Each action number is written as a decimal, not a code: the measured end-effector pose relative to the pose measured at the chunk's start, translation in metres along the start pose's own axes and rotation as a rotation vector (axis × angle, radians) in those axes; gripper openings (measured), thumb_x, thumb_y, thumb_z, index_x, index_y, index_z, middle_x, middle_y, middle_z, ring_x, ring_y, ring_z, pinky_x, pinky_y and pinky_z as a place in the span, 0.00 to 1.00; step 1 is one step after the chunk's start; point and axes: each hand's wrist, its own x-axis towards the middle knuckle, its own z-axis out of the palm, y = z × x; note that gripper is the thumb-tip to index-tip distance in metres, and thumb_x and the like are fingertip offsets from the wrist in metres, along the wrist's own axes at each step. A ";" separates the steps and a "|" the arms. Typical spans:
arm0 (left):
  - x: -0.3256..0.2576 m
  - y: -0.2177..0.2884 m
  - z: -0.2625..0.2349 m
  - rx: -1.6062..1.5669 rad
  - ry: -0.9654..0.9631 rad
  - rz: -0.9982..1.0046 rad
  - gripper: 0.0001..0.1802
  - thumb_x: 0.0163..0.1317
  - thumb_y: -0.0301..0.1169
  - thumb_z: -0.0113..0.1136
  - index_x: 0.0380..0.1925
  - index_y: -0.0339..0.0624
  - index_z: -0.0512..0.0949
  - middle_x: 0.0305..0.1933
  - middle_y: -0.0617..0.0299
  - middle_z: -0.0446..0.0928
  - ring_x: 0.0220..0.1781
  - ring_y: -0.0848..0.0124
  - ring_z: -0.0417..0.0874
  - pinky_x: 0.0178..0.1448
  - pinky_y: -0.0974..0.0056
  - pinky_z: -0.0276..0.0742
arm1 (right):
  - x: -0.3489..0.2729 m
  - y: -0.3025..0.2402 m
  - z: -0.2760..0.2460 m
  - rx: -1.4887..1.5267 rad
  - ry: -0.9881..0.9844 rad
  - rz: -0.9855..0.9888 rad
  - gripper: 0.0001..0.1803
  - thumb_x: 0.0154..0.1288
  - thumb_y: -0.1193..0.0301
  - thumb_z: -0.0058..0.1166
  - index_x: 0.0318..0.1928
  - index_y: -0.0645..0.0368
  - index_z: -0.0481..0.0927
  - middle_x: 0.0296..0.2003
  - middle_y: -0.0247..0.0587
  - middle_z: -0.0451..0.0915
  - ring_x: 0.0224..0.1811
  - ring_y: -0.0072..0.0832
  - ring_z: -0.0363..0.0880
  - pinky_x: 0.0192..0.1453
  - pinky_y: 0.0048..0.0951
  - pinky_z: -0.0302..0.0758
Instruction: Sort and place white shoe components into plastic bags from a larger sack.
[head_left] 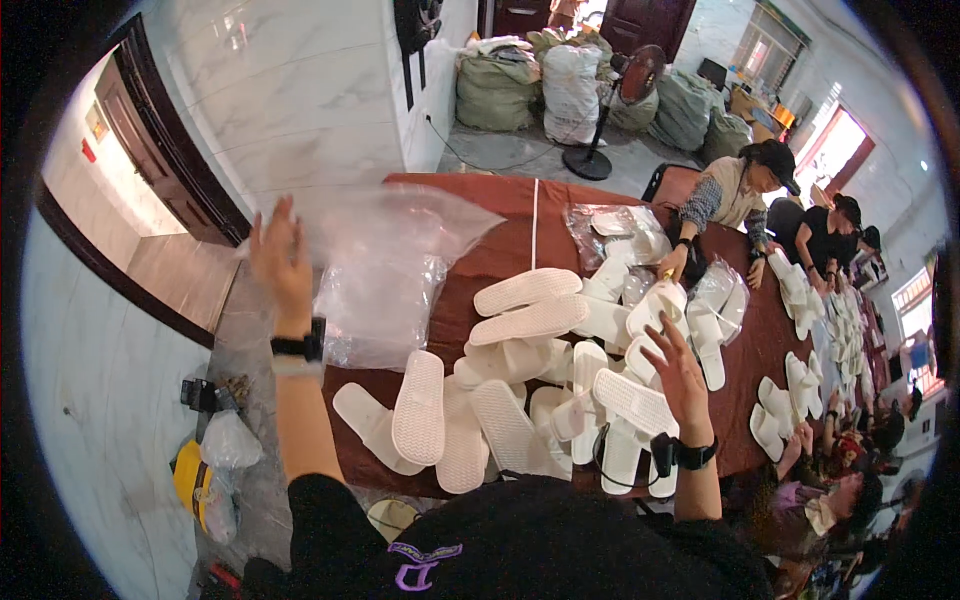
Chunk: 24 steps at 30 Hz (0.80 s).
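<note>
Clear plastic bag, upper left of the frame: I'm pinching its edge with my left hand; it looks limp, slippery. My right hand is hovering spread over white slippers, centre frame.

White marble walls and dark doors flank the brown desk; beyond it, stuffed sacks, bright windows.

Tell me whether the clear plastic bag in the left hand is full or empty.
Empty, as far as it shows. The clear plastic bag hangs limp from the raised left hand, see-through, with no slipper inside.
</note>
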 end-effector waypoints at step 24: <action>-0.343 -0.089 0.062 -0.235 -1.546 -0.640 0.15 0.49 0.23 0.54 0.40 0.34 0.72 0.40 0.43 0.74 0.46 0.45 0.74 0.51 0.52 0.70 | -0.054 0.038 -0.054 -0.107 0.133 0.292 0.29 0.74 0.54 0.32 0.67 0.59 0.59 0.67 0.40 0.60 0.65 0.36 0.63 0.67 0.36 0.61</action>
